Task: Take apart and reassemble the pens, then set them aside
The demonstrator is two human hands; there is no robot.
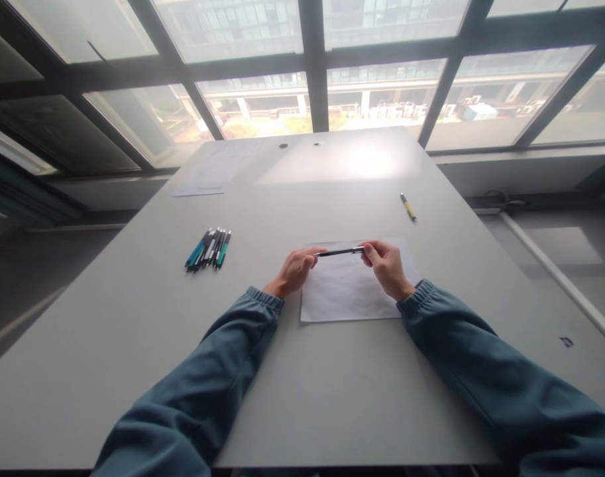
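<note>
While both forearms in blue-grey sleeves stretch out from the near edge of the table (332,397), the person holds a black pen (339,252) level between the two hands, a little above a white sheet of paper (346,298). The left hand (295,271) is curled, its fingertips pinched closed around the pen's left end. The right hand (386,268) grips the right end in the same way, thumb and fingers closed on the barrel. The pen spans the gap between the hands, running roughly parallel to the table's near edge, and its middle section is bare and clear of any finger. Which end carries the tip cannot be told.

The sheet lies flat near the middle of the table, slightly towards the right edge, and both hands hover over its far half; the right wrist covers its right border.

Towards the left edge, well apart from the hands, a bunch of pens (209,249) lies side by side, some teal and some black. A single yellow pen (408,207) lies alone beyond the sheet, nearer the right edge. At the far left corner rest some printed sheets (213,169), and two small round holes (283,145) sit near the far edge, below the windows.
</note>
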